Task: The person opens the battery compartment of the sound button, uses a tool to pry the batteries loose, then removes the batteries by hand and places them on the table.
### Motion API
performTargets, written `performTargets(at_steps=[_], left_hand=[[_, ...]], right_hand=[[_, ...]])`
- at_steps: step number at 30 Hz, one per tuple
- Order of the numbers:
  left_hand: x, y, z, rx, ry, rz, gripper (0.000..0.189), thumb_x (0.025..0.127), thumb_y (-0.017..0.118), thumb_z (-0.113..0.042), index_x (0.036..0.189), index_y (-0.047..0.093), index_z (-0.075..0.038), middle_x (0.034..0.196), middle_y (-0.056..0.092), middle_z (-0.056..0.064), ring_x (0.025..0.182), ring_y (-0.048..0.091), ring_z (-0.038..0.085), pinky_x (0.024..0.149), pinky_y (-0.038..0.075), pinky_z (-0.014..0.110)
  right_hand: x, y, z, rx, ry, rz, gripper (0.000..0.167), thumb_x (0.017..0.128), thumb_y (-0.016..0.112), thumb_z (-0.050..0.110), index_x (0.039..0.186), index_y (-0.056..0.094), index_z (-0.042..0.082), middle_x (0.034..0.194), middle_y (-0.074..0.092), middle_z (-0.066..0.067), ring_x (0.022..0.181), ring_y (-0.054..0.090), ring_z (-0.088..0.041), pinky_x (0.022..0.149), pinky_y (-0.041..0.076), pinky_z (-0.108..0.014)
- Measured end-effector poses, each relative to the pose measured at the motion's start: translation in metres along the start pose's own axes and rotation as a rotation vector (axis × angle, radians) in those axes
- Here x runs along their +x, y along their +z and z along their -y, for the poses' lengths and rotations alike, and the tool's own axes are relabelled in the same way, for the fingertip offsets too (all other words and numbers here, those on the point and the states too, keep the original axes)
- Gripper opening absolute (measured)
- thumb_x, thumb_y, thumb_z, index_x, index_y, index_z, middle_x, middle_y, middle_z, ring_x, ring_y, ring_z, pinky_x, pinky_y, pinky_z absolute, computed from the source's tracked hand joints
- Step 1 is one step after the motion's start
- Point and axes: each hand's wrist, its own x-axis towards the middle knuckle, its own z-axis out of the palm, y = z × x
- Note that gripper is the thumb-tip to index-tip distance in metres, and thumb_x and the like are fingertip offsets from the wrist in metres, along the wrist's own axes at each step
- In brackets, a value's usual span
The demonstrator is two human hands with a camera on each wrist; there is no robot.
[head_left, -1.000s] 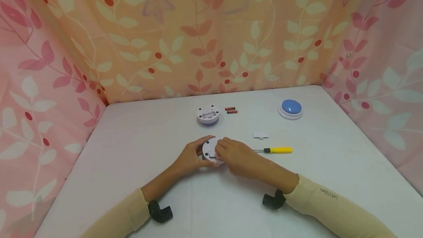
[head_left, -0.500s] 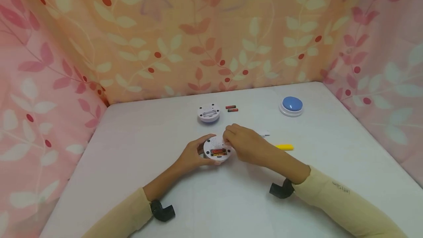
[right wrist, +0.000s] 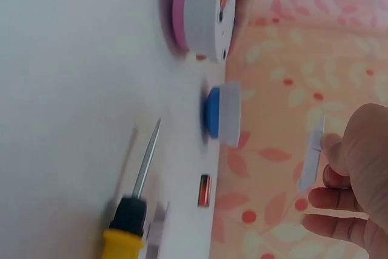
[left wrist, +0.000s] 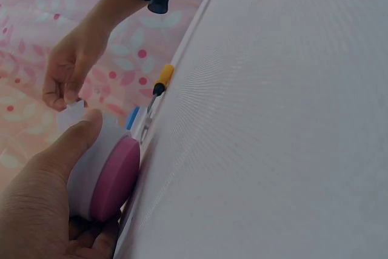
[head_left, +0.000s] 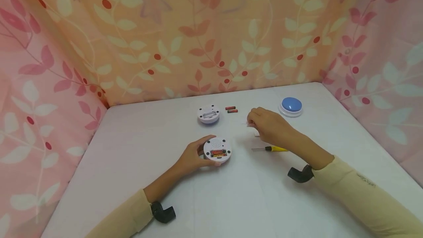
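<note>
My left hand (head_left: 191,157) grips the side of a round white push-button device (head_left: 216,143) turned upside down. Its pink dome (left wrist: 115,180) faces the table in the left wrist view. Two red-and-black batteries (head_left: 218,153) lie in its uncovered compartment. To the right and farther back, my right hand (head_left: 269,123) pinches a small white battery cover (right wrist: 312,156) between thumb and fingertips, raised above the table. Below that hand lie a second white cover (head_left: 256,134), partly hidden, and a screwdriver (head_left: 277,148) with a yellow handle.
Behind the held device, another upturned device (head_left: 208,115) has a compartment without batteries. Two loose batteries (head_left: 232,111) lie beside it. A blue-domed push button (head_left: 292,105) stands upright at the back right. Patterned curtains (head_left: 185,36) enclose the white table (head_left: 148,127).
My right hand has lifted the battery cover off the held device, exposing the batteries, and carried it right and back. My left hand has stayed in place around the device.
</note>
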Motion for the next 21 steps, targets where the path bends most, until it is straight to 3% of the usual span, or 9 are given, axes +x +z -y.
performTargets(at_steps=[8, 21], left_hand=[[-0.003, -0.002, 0.000, 0.005, -0.019, -0.008, 0.094, 0.068, 0.096, -0.035, 0.150, 0.051, -0.019, 0.146, 0.054, -0.008, 0.132, 0.054, 0.011, 0.111, 0.042, 0.031], [0.000, -0.001, 0.000, -0.008, -0.010, 0.009, 0.094, 0.068, 0.096, -0.035, 0.149, 0.051, -0.019, 0.145, 0.055, -0.009, 0.131, 0.053, 0.009, 0.112, 0.041, 0.031]], right_hand=[[-0.002, 0.011, -0.033, 0.050, 0.054, 0.041, 0.017, 0.092, 0.075, 0.008, 0.103, 0.062, 0.013, 0.095, 0.063, -0.003, 0.088, 0.060, -0.020, 0.085, 0.060, -0.038], [-0.003, 0.034, -0.066, -0.063, 0.008, 0.147, 0.016, 0.091, 0.075, 0.008, 0.103, 0.065, 0.011, 0.091, 0.063, -0.002, 0.080, 0.056, -0.019, 0.079, 0.059, -0.034]])
